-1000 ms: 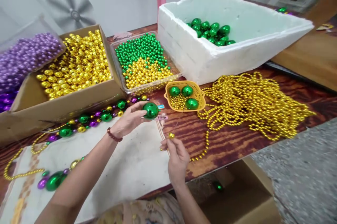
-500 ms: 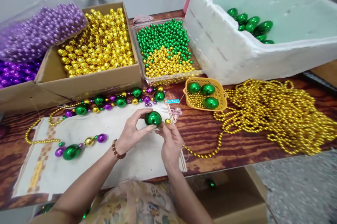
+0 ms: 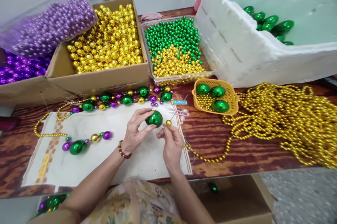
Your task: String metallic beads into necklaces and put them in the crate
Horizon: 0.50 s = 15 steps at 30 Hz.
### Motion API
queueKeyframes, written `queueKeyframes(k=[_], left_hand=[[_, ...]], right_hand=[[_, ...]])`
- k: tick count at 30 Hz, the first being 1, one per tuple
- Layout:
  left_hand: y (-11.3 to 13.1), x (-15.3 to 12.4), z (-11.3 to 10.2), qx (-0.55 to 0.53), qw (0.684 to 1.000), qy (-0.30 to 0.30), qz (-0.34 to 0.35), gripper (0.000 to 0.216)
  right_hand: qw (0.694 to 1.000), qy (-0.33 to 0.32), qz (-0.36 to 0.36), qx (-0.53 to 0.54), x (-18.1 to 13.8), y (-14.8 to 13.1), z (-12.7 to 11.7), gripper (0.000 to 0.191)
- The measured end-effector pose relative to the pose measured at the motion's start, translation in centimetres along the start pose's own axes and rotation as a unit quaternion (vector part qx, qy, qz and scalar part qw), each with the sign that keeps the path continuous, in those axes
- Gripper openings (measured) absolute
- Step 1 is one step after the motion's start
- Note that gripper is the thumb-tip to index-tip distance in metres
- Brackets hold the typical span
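Observation:
My left hand [image 3: 134, 129], a beaded bracelet on its wrist, grips a large shiny green ball [image 3: 155, 119] between thumb and fingers above the white cloth [image 3: 131, 161]. Close to its right side, my right hand [image 3: 172, 143] pinches a thin needle; a small gold bead [image 3: 169, 122] sits at the fingertips, seemingly on the needle. The green ball and gold bead are apart. On the cloth at left lies a short strand with a large green bead [image 3: 78, 147], purple and gold beads, joined to a gold chain [image 3: 52, 135].
A finished-looking multicolour strand [image 3: 127, 100] runs along the cloth's far edge. A yellow basket [image 3: 234, 94] holds green balls and tiny gold beads. Behind stand a cardboard box [image 3: 100, 76], a clear tray [image 3: 210, 73] and a foam box [image 3: 223, 41]. Gold chains [image 3: 289, 126] pile at right.
My right hand has drawn slightly away from the green ball, opening a gap between ball and gold bead. The camera view has shifted left, so the scene sits further right.

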<state>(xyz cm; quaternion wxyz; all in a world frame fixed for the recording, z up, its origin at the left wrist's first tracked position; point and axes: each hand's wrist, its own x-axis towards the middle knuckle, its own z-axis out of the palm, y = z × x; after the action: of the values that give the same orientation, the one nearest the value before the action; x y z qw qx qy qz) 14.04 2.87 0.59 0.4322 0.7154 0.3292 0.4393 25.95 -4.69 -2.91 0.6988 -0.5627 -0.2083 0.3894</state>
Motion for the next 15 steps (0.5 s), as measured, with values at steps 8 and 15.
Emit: queueKeyframes(k=[8, 15], left_hand=[[0.5, 2.7, -3.2, -0.128, 0.981, 0.095, -0.110, 0.032], [1.7, 5.3, -5.2, -0.298, 0.928, 0.129, -0.182, 0.035]], right_hand=[[0.981, -0.136, -0.043, -0.133, -1.6, 0.6, -2.6, 0.018], [0.959, -0.211, -0.073, -0.176, -2.6, 1.5, -2.7, 0.018]])
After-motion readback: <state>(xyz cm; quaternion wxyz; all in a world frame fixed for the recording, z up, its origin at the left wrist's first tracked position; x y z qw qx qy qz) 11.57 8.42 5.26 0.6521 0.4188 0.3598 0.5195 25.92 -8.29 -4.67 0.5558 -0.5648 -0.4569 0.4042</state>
